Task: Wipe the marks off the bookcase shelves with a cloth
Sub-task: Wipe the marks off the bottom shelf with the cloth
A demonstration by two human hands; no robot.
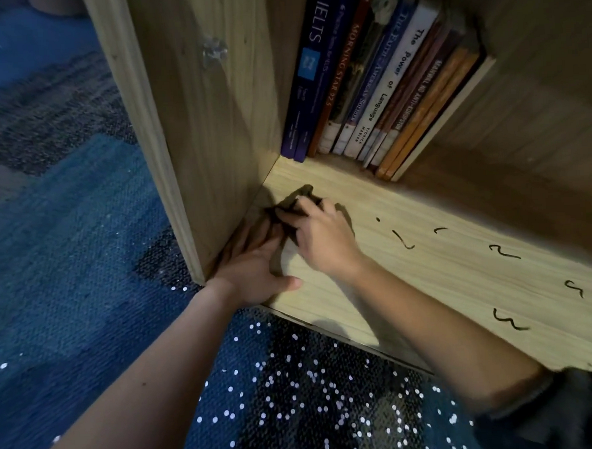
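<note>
Blue woven carpet [82, 235] w/ white specks runs under a pale wood-grain bookcase [197, 126]. On its bottom shelf [424, 210], in the left front corner by the side panel, sits the dark crumpled cloth [303, 191]. Right hand [322, 233] is bunched over it, fingers curled into the folds. Left hand [252, 264] lies flat beside it, fingers straight, tips approx. at the cloth's edge. Hands are close together. Cloth looks soft, light, floppy; prob. best gripped as a wad under the palm so it can't slip out. Shelf is smooth, hard, flat. Black squiggly marks [505, 252] sit to the right, not yet wiped. Upright books [383, 82] w/ glossy spines line the back.
</note>
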